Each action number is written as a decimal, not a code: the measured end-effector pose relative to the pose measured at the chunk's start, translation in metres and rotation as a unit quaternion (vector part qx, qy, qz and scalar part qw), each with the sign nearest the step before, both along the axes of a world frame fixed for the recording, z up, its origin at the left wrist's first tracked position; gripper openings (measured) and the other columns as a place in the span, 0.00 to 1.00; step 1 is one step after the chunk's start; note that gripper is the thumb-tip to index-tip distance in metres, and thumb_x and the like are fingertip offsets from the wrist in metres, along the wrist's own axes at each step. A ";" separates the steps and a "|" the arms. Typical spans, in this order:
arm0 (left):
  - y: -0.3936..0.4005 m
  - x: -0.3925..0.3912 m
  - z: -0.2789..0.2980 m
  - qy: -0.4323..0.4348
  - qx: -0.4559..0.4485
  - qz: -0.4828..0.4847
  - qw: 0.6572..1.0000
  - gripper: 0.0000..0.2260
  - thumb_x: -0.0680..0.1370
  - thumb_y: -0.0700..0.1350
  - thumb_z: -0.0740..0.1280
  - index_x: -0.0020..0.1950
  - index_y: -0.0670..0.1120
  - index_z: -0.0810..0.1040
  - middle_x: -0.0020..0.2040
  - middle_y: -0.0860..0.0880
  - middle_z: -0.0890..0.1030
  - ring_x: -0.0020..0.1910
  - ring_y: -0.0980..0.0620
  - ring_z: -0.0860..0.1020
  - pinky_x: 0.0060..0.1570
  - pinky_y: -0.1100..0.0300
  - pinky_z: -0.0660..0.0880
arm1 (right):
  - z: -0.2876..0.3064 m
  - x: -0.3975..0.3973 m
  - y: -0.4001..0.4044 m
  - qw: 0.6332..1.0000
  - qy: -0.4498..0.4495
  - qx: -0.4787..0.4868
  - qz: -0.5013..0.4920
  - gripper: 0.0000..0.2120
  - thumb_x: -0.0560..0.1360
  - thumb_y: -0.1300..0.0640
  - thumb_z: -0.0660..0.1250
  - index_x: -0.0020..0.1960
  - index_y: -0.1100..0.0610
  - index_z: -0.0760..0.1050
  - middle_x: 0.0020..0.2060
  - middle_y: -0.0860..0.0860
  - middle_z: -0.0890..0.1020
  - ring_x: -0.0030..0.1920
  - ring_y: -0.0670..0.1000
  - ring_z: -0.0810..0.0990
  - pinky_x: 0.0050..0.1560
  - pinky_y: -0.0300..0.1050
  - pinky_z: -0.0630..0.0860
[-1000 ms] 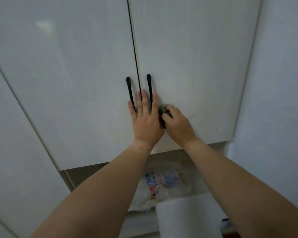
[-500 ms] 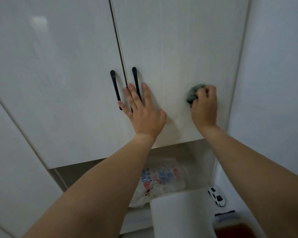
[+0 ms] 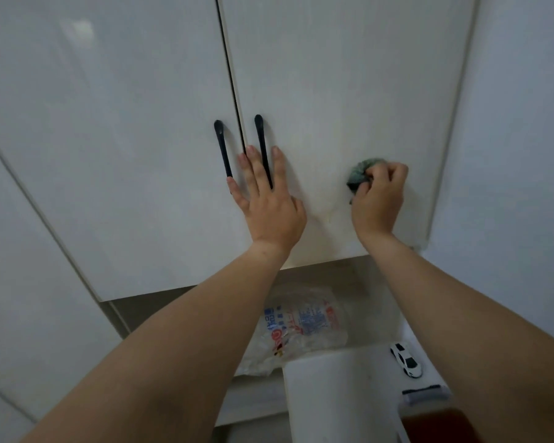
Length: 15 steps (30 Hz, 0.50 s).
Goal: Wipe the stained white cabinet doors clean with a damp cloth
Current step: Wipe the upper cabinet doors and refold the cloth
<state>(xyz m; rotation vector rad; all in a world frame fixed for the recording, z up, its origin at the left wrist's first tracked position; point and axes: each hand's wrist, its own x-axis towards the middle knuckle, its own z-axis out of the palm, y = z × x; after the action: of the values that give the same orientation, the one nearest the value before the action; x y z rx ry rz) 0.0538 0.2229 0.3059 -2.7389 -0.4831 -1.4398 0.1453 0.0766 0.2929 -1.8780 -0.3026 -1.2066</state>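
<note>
My left hand braces the right cabinet door flat-fingered while my right hand, its grip clamped on the damp cloth, should press firmly across the yellowish stain.

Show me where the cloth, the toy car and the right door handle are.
cloth [image 3: 360, 174], head view, its bunched middle.
toy car [image 3: 406, 359], head view, its roof.
right door handle [image 3: 260, 139], head view, its upper shaft.
</note>
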 end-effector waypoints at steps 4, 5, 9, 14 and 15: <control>0.017 -0.018 -0.004 -0.050 0.021 -0.092 0.994 0.33 0.74 0.39 0.55 0.81 0.43 0.54 0.81 0.39 0.52 0.81 0.43 0.51 0.75 0.37 0.49 | -0.035 -0.024 0.033 0.994 -0.021 -0.102 0.022 0.06 0.70 0.72 0.64 0.46 0.66 0.75 0.51 0.61 0.75 0.45 0.60 0.75 0.39 0.48 0.75; 0.025 -0.023 -0.010 -0.063 0.032 -0.123 0.990 0.32 0.74 0.37 0.55 0.80 0.42 0.59 0.79 0.38 0.57 0.79 0.43 0.58 0.73 0.40 0.54 | -0.054 -0.035 0.046 0.986 -0.033 -0.154 0.058 0.07 0.70 0.71 0.65 0.47 0.66 0.76 0.52 0.61 0.76 0.46 0.60 0.76 0.39 0.50 0.77; 0.048 -0.043 -0.044 -0.068 -0.044 -0.183 0.980 0.14 0.78 0.36 0.58 0.61 0.40 0.76 0.49 0.41 0.80 0.46 0.41 0.79 0.42 0.47 0.75 | -0.084 -0.068 0.086 0.952 -0.044 -0.258 0.161 0.09 0.76 0.63 0.68 0.56 0.62 0.78 0.58 0.58 0.78 0.52 0.58 0.78 0.47 0.53 0.80; 0.071 -0.046 -0.045 -0.077 -0.182 -0.233 0.952 0.13 0.82 0.42 0.63 0.67 0.48 0.73 0.50 0.48 0.83 0.46 0.51 0.80 0.45 0.60 0.75 | -0.023 -0.078 0.111 0.954 -0.081 -0.176 0.231 0.08 0.82 0.49 0.61 0.59 0.47 0.74 0.54 0.40 0.79 0.55 0.43 0.79 0.57 0.43 0.78; 0.073 -0.044 -0.044 -0.090 -0.182 -0.237 0.950 0.14 0.81 0.41 0.63 0.67 0.48 0.74 0.51 0.48 0.82 0.47 0.52 0.80 0.47 0.61 0.75 | -0.018 -0.076 0.113 0.953 -0.079 -0.169 0.237 0.07 0.82 0.51 0.61 0.57 0.50 0.75 0.51 0.43 0.80 0.52 0.45 0.80 0.53 0.45 0.79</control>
<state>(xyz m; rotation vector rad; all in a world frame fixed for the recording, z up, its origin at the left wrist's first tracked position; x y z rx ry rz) 0.0096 0.2960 0.2621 -3.1875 -0.0910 -1.8817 0.0695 0.1897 0.2748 -1.8392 -1.0433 -1.0128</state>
